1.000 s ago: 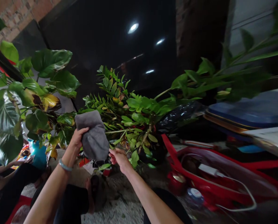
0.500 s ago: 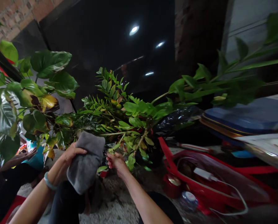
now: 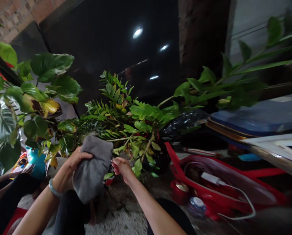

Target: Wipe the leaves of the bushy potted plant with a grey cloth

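Note:
My left hand (image 3: 75,160) grips a soft grey piece of cloth (image 3: 93,173), the thumb lying on top of it and the other fingers hidden behind. The cloth hangs down over my knee. Just to its right, my right hand (image 3: 121,168) is closed in a pinch close to the cloth's edge. A small dark bit shows at those fingertips, too small to name. Green plant leaves (image 3: 137,166) hang right behind and beside my right hand.
Potted plants with broad leaves (image 3: 54,65) stand at the left and centre before a dark glossy panel (image 3: 106,36). On the right are a red bag (image 3: 234,195) with a white charger (image 3: 210,179), a plastic bottle (image 3: 196,206) and stacked boards (image 3: 253,120). Another person (image 3: 16,192) sits at far left.
The cloth and my left hand have shifted slightly right, so the cloth's edge is nearer my right fingertips. The view has turned a little to the right.

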A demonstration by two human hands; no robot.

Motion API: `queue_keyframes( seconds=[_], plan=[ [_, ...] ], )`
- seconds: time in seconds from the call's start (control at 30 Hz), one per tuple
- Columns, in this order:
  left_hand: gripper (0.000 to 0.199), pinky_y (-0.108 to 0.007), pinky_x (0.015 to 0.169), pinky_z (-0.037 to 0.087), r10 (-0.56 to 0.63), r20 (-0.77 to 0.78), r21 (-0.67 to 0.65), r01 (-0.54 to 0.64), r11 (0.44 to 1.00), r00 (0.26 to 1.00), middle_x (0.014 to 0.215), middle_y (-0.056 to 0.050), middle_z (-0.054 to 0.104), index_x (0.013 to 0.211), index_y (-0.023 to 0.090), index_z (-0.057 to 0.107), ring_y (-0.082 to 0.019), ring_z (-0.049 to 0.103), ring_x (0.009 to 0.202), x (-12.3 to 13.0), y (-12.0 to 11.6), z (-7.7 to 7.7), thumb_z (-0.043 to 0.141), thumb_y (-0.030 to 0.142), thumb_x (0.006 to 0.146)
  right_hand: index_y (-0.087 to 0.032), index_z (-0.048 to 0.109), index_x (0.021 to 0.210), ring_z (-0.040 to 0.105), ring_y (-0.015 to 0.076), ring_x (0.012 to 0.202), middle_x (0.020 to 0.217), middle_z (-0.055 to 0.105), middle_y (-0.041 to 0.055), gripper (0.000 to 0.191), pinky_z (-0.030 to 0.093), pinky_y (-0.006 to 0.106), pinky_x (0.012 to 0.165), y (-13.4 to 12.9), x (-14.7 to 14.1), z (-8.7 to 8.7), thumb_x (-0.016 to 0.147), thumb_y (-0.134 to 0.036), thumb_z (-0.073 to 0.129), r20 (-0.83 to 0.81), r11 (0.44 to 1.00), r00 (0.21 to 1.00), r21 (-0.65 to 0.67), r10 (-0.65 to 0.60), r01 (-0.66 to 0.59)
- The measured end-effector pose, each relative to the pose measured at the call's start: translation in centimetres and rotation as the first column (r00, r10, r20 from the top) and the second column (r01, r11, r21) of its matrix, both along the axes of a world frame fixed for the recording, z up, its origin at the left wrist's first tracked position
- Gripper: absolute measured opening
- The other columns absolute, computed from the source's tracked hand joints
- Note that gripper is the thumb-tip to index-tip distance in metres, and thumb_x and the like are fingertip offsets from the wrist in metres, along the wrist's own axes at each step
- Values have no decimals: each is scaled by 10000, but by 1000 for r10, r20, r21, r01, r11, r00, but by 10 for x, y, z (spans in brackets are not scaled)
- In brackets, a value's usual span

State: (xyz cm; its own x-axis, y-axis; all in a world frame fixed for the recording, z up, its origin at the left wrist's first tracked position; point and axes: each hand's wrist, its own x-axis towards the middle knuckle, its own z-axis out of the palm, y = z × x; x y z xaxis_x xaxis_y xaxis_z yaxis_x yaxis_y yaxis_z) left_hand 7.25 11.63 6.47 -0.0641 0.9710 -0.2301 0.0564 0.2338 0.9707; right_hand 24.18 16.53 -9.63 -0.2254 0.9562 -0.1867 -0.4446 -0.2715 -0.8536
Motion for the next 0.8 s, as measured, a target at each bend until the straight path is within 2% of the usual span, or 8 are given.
queue_keyframes(
  seconds=[0.1,0.17,0.3,0.37,0.47,0.57,0.63,0.8],
  plan=[
    [377,-317,682,514,174,74,222,-187,957,982,759,-40,746,822,161,715,-199,654,660,7,24,11,815,193,460,-170,610,630,487,73,354,518,590,-31,225,345,176,317,0,-4,3,627,-383,684,15,1000,1000,13,-9,9],
    [418,-331,721,516,234,120,267,-258,928,965,810,-48,752,862,163,708,-204,661,697,15,37,2,815,201,460,-186,542,552,466,79,329,445,541,-43,251,350,184,314,0,-8,4,633,-381,679,48,999,998,4,-33,33],
    [357,-352,655,511,137,-52,3,-137,991,989,691,-58,730,799,146,704,-217,644,614,16,24,-32,800,195,458,-206,461,507,438,75,307,376,454,-75,276,314,170,300,1,-12,1,630,-350,663,67,997,995,-24,-74,76],
    [338,-349,647,511,17,-83,-105,-26,994,996,689,-62,732,793,144,711,-223,650,617,7,7,-35,790,186,467,-199,507,542,466,77,326,415,499,-68,220,306,164,299,0,-10,-1,626,-337,657,69,997,995,-30,-68,70],
    [360,-336,650,514,-27,-50,-52,24,998,998,724,-60,743,827,146,722,-221,658,633,-8,-6,-13,794,191,477,-180,596,620,484,77,345,486,576,-41,174,328,169,305,0,-5,1,631,-342,658,42,1000,999,-13,-22,23],
    [403,-314,656,514,136,30,168,-139,976,990,754,-40,745,861,151,718,-201,653,640,-11,6,16,811,196,471,-163,639,671,490,75,349,520,602,-23,196,358,176,314,0,-6,5,640,-356,665,21,1000,999,-6,-29,29],
    [418,-310,697,521,223,135,260,-251,932,966,802,-46,751,879,150,714,-193,658,675,-7,20,21,820,218,481,-165,622,633,493,78,345,518,607,-16,185,375,182,319,1,-10,7,640,-345,665,40,998,998,-13,-56,56],
    [373,-343,662,529,129,75,-10,-129,992,989,735,-76,745,828,141,716,-214,659,629,4,11,-23,817,227,479,-194,496,504,459,76,322,432,524,-47,235,323,174,299,3,-19,6,637,-316,646,67,996,994,-28,-86,88]
  ],
)
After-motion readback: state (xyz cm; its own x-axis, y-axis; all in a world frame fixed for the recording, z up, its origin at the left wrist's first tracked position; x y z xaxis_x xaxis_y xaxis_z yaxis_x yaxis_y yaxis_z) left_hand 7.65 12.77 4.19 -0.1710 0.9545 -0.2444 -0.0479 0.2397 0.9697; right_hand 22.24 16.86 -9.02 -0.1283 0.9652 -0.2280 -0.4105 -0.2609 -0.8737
